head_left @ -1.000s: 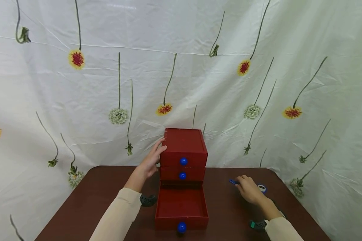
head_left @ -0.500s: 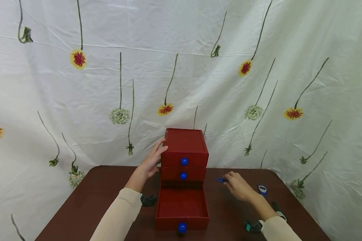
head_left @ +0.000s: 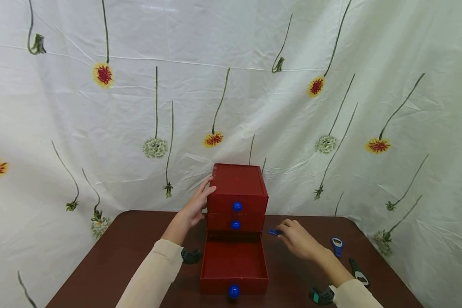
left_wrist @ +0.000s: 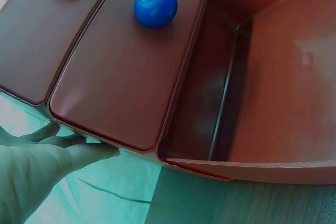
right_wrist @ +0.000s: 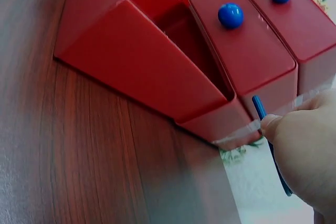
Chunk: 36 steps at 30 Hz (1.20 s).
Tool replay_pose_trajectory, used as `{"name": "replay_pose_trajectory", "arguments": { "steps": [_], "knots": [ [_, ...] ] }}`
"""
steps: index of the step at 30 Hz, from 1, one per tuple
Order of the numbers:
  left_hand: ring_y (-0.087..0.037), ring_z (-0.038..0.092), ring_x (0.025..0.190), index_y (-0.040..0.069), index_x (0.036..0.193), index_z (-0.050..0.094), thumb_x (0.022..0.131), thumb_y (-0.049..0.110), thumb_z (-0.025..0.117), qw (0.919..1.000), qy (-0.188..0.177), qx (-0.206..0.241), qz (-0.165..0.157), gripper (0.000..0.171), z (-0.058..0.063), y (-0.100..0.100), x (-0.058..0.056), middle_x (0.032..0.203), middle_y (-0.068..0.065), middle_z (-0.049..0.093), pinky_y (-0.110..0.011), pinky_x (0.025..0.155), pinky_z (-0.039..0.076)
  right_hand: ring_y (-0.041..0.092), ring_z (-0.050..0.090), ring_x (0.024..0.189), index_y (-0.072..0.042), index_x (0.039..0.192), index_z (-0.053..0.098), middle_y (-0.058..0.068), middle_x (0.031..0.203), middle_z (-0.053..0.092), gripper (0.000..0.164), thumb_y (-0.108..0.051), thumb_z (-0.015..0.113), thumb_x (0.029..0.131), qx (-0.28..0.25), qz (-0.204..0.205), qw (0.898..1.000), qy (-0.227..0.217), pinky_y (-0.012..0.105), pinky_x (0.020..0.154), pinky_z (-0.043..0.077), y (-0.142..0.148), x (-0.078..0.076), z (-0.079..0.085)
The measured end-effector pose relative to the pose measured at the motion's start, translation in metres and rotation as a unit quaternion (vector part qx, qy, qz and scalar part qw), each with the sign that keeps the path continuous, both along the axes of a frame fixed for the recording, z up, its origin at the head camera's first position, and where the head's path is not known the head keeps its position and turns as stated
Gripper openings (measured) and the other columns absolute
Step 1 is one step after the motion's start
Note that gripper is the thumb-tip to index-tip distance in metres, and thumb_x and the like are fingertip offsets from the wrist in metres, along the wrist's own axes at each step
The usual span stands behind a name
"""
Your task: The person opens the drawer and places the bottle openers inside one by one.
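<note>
A red chest of three drawers (head_left: 237, 177) with blue ball knobs stands mid-table, its bottom drawer (head_left: 234, 259) pulled out and the red floor bare. My left hand (head_left: 192, 209) rests against the chest's left side, fingers extended, thumb near the front corner; the left wrist view shows those fingers (left_wrist: 86, 153) along the side wall. To the right of the chest, my right hand (head_left: 298, 239) pinches a slim, flat blue tool (head_left: 273, 232) above the table. In the right wrist view this blue tool (right_wrist: 259, 107) appears edge-on, partly hidden by the hand.
On the table's right side lie a blue-handled bottle opener (head_left: 336, 247) and a dark green-handled one (head_left: 358, 272). The dark brown table (head_left: 138, 244) ends at a white flowered cloth (head_left: 200, 102) behind. Dark wrist devices (head_left: 321, 296) sit by both sleeves.
My right hand has moved left toward the chest with the blue tool, uncovering the openers on the right. The left hand keeps its place on the chest; the view has shifted slightly.
</note>
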<state>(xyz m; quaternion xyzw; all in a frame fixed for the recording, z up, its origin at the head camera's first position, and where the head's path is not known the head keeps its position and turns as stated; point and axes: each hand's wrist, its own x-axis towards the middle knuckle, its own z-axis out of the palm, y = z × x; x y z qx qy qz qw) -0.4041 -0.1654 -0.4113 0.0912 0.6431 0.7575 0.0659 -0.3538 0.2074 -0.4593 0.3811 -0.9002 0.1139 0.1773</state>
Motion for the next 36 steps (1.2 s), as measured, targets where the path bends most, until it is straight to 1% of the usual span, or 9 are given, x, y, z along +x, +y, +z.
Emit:
{"name": "replay_pose_trajectory", "arguments": {
  "steps": [10,15,19,25,30,34,36],
  "knots": [
    [-0.049,0.029,0.146,0.039,0.162,0.025,0.106,0.044,0.055,1.0,-0.002,-0.006,-0.005,0.064,-0.003,0.004,-0.001,0.163,-0.012,0.029,-0.081,0.098,0.028,0.023,0.056,0.097,-0.001,0.116,0.07,0.007,0.111,0.062,0.018,-0.006,0.07,0.099,-0.001,0.028,1.0,-0.004,0.039,0.082,0.05,-0.012,0.009,0.002],
    [-0.049,0.028,0.146,0.039,0.162,0.025,0.106,0.044,0.055,1.0,-0.002,-0.005,-0.004,0.063,-0.004,0.005,-0.002,0.164,-0.011,0.028,-0.082,0.097,0.027,0.021,0.055,0.094,-0.003,0.114,0.071,0.005,0.108,0.061,0.017,-0.007,0.071,0.098,0.006,0.049,0.999,0.007,0.036,0.079,0.049,-0.022,0.01,0.0],
    [-0.048,0.028,0.146,0.039,0.162,0.025,0.106,0.044,0.055,1.0,-0.002,-0.002,-0.003,0.063,-0.005,0.004,-0.003,0.164,-0.011,0.027,-0.082,0.098,0.026,0.02,0.055,0.094,-0.004,0.115,0.071,0.005,0.108,0.062,0.017,-0.009,0.071,0.098,0.017,0.065,0.998,0.015,0.036,0.08,0.049,-0.035,0.011,0.001],
    [-0.048,0.029,0.146,0.04,0.162,0.024,0.107,0.044,0.054,1.0,-0.008,-0.002,-0.004,0.064,-0.004,0.0,-0.003,0.164,-0.011,0.027,-0.08,0.099,0.028,0.02,0.055,0.095,-0.006,0.116,0.071,0.004,0.109,0.061,0.017,-0.013,0.069,0.101,0.055,0.086,0.995,0.009,0.033,0.084,0.049,-0.068,0.015,0.0],
    [-0.049,0.029,0.146,0.039,0.163,0.022,0.107,0.045,0.053,1.0,-0.004,-0.005,0.0,0.065,0.0,-0.003,-0.002,0.165,-0.012,0.025,-0.081,0.099,0.028,0.017,0.057,0.099,-0.009,0.118,0.072,0.002,0.112,0.062,0.019,-0.018,0.068,0.103,0.105,0.111,0.988,0.017,0.029,0.089,0.048,-0.098,0.018,-0.004],
    [-0.048,0.025,0.148,0.04,0.163,0.022,0.107,0.044,0.054,1.0,-0.004,-0.007,-0.004,0.064,0.002,-0.001,-0.003,0.166,-0.009,0.023,-0.082,0.1,0.026,0.015,0.058,0.103,-0.012,0.12,0.073,0.0,0.116,0.063,0.021,-0.022,0.067,0.103,0.135,0.116,0.984,0.011,0.024,0.091,0.047,-0.117,0.02,-0.008],
    [-0.048,0.026,0.148,0.04,0.163,0.022,0.108,0.044,0.053,0.9999,-0.002,-0.008,-0.006,0.064,0.001,0.0,-0.002,0.166,-0.01,0.024,-0.081,0.1,0.026,0.013,0.057,0.103,-0.014,0.121,0.073,-0.002,0.118,0.063,0.022,-0.024,0.067,0.103,0.145,0.116,0.983,0.006,0.022,0.091,0.047,-0.125,0.02,-0.01]
  ]
}}
